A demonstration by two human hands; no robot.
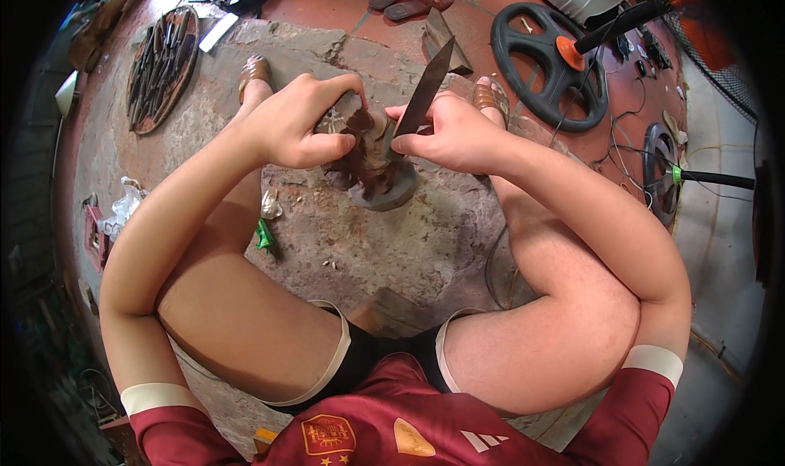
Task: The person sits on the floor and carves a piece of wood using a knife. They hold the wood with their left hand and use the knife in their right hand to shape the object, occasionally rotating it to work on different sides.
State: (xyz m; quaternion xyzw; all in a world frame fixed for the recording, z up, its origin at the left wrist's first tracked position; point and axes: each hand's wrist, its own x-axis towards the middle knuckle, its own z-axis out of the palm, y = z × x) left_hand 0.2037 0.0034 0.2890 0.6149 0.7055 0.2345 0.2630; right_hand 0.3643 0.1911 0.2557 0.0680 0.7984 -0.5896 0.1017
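Gripping carving [378,174] near top w/ L hand [293,116] fingers; R hand [456,137] fingers pinching blade [426,86] alongside. Carving's seemingly resting on slab [368,249], prob. stiff, heavyish, thin edges fragile; base [391,198] likely offering best hold.

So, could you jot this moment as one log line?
left hand: gripping dark brown carving | right hand: pinching flat dark blade beside carving | surface: rough stone slab
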